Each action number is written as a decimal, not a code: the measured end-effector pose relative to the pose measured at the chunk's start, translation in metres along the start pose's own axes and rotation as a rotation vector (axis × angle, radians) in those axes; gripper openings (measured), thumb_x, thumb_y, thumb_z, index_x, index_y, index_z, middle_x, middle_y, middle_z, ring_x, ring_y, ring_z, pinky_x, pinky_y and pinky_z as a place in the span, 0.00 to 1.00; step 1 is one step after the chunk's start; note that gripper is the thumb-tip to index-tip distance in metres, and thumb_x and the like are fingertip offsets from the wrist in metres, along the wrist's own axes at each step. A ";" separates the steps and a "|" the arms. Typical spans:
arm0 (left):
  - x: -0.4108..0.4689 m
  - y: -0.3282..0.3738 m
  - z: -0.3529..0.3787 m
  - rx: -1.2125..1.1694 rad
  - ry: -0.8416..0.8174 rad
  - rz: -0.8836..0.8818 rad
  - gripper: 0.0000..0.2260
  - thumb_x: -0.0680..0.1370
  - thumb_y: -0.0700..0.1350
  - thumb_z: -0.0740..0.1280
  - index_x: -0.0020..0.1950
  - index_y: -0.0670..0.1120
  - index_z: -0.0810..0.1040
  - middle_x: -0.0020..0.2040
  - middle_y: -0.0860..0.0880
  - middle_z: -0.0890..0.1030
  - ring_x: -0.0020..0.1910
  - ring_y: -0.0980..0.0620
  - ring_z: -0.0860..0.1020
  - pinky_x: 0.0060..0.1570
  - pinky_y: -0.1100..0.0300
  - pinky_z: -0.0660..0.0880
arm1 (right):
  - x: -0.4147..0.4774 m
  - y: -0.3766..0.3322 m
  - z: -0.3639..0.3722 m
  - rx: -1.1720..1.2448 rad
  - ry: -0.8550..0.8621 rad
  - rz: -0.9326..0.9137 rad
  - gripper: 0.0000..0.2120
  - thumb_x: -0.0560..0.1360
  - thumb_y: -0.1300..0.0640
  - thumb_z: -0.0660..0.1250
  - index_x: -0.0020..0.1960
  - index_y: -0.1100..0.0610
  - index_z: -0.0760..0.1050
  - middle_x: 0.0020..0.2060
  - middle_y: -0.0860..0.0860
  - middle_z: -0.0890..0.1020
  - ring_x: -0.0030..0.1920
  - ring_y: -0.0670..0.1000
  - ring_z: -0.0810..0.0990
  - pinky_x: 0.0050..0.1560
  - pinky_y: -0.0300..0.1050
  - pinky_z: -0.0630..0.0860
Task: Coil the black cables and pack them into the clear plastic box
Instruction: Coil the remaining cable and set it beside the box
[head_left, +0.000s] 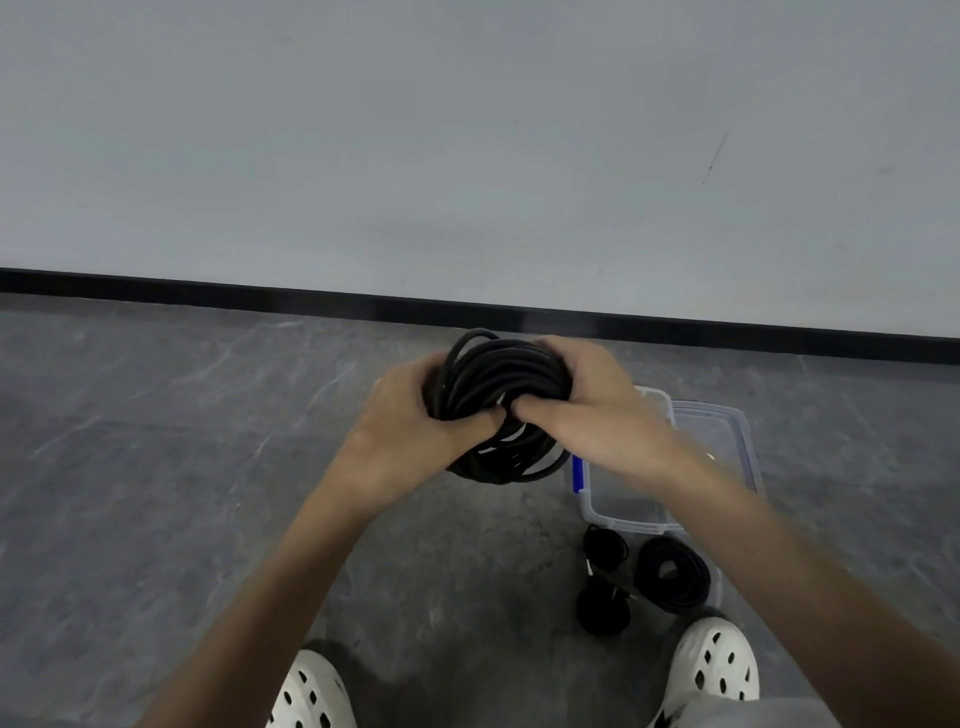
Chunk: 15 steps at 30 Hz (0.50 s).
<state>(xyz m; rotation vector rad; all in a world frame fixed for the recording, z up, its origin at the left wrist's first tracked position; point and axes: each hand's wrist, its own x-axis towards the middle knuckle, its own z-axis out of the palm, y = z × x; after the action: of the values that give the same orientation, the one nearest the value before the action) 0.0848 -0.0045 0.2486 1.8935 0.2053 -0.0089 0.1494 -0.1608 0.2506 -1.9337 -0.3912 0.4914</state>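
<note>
left hand (410, 421) + right hand (587, 405): both curled round matte black cable coil (501, 379) | clear plastic box (727, 441): glossy, rounded corners, right, on veined grey floor (156, 441)

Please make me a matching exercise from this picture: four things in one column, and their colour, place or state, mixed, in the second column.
Things:
1. large cable coil
2. clear plastic box
3. small cable coil
4. shoes

Descriptions:
A. white, with holes
B. gripped by left hand and right hand
C. has a blue latch
D. lies untouched, low on the right of the view

Pairs: 1-B, 2-C, 3-D, 4-A.
</note>
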 end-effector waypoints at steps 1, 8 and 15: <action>0.001 -0.002 0.000 0.057 0.038 0.008 0.10 0.71 0.45 0.74 0.50 0.56 0.81 0.43 0.55 0.85 0.44 0.62 0.82 0.44 0.66 0.78 | 0.000 0.001 0.000 0.001 -0.004 0.008 0.15 0.69 0.68 0.67 0.54 0.56 0.79 0.46 0.53 0.84 0.48 0.49 0.83 0.55 0.52 0.79; 0.002 -0.001 -0.008 0.117 -0.047 0.025 0.06 0.75 0.45 0.72 0.50 0.55 0.81 0.44 0.55 0.85 0.46 0.60 0.82 0.48 0.60 0.80 | 0.001 -0.004 -0.007 0.228 -0.180 0.070 0.12 0.74 0.63 0.69 0.57 0.57 0.79 0.51 0.55 0.84 0.53 0.51 0.83 0.58 0.46 0.78; 0.001 -0.001 -0.010 -0.032 -0.138 0.031 0.05 0.77 0.43 0.69 0.52 0.50 0.81 0.46 0.52 0.85 0.47 0.59 0.83 0.48 0.66 0.78 | 0.000 -0.003 -0.009 0.268 -0.190 0.147 0.10 0.71 0.67 0.69 0.53 0.64 0.80 0.49 0.61 0.84 0.52 0.56 0.83 0.62 0.56 0.76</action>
<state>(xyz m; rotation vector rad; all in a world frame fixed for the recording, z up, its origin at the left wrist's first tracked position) 0.0848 0.0050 0.2509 1.8563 0.0820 -0.1147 0.1541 -0.1663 0.2565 -1.6678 -0.2889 0.7871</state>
